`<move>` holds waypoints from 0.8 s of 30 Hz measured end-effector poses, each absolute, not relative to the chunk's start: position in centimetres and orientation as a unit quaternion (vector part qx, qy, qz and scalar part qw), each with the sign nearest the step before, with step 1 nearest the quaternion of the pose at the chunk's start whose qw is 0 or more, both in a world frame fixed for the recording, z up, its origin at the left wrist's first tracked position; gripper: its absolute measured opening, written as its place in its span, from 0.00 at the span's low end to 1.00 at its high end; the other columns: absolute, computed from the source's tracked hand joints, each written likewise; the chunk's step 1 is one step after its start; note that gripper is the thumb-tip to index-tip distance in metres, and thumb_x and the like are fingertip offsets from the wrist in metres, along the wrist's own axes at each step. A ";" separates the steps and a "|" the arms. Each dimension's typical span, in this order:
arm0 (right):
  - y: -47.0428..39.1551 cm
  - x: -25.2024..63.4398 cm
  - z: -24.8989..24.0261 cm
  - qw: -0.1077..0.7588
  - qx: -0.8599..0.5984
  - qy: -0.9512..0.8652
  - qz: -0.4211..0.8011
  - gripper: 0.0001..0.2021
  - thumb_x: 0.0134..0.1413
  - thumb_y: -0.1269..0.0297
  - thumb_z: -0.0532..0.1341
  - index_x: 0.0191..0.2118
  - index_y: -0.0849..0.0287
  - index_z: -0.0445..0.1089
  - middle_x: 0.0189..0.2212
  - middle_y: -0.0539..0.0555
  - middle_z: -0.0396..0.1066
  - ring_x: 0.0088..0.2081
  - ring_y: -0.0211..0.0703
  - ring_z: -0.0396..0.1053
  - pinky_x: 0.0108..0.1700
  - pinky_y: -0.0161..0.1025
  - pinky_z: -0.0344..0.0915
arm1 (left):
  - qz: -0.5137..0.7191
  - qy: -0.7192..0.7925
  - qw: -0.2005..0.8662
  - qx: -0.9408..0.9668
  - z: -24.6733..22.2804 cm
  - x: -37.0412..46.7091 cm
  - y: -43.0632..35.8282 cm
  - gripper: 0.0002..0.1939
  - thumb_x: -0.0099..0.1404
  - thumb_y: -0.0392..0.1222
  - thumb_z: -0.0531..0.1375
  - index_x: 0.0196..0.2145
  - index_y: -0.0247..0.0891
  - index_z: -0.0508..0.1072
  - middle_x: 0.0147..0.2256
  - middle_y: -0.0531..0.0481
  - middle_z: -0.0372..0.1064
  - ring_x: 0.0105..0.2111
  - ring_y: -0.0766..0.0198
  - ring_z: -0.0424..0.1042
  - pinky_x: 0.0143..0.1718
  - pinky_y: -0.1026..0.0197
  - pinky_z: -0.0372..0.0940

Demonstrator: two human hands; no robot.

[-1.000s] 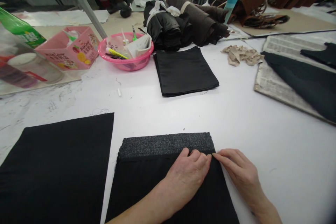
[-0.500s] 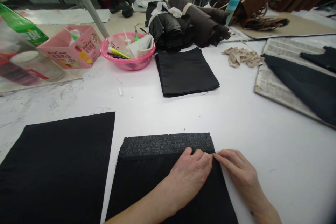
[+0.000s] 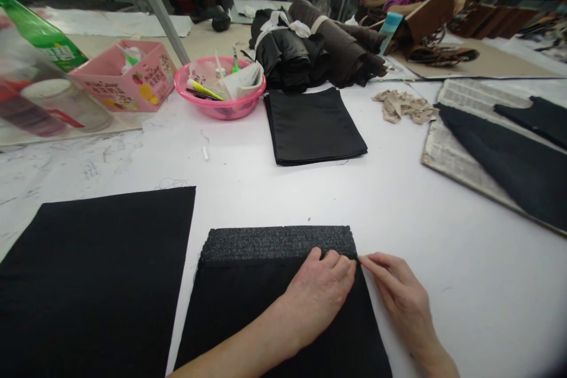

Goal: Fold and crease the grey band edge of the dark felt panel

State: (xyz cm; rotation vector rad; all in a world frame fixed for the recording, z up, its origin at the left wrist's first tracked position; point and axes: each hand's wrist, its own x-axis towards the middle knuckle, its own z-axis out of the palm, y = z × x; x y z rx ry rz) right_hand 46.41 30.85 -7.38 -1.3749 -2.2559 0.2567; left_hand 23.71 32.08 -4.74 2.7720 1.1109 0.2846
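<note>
A black cloth piece lies flat at the bottom centre, with a speckled dark grey strip showing along its far edge. Across the cloth reaches my left hand, its fingers curled down on the seam near the right corner of the strip. My right hand is just right of that corner, thumb and forefinger pinched at the cloth's edge, close to the left fingertips. Another black cloth lies to the left on the white table.
Farther back are a black cloth stack, a pink basin of pens, a pink box, dark rolls and beige scraps. A board with dark pieces lies right. Two people are at the back.
The whole view has shifted slightly. Both hands stay at the cloth's right corner in nearly the same pose.
</note>
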 end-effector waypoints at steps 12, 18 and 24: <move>30.4 45.5 -7.2 0.160 -0.491 -0.856 0.002 0.21 0.69 0.73 0.50 0.60 0.46 0.63 0.51 0.53 0.65 0.50 0.46 0.65 0.50 0.46 0.64 | 0.085 0.368 0.047 0.925 -5.6 23.2 31.2 0.12 0.74 0.34 0.46 0.48 0.32 0.66 0.42 0.46 0.63 0.41 0.60 0.63 0.39 0.56 0.59; 30.1 45.9 -7.7 0.175 -0.503 -0.846 0.005 0.19 0.69 0.73 0.48 0.59 0.49 0.64 0.50 0.54 0.65 0.50 0.47 0.64 0.50 0.45 0.65 | 0.127 0.370 0.046 0.919 -6.0 22.4 30.7 0.12 0.73 0.33 0.47 0.50 0.30 0.66 0.45 0.46 0.64 0.43 0.60 0.63 0.43 0.57 0.60; 29.6 44.8 -7.9 0.232 -0.524 -0.819 0.028 0.18 0.69 0.70 0.50 0.59 0.45 0.64 0.50 0.52 0.65 0.50 0.49 0.65 0.53 0.48 0.63 | 0.128 0.390 0.037 0.911 -4.8 21.2 29.4 0.14 0.73 0.33 0.47 0.51 0.30 0.66 0.47 0.47 0.64 0.46 0.61 0.62 0.48 0.58 0.59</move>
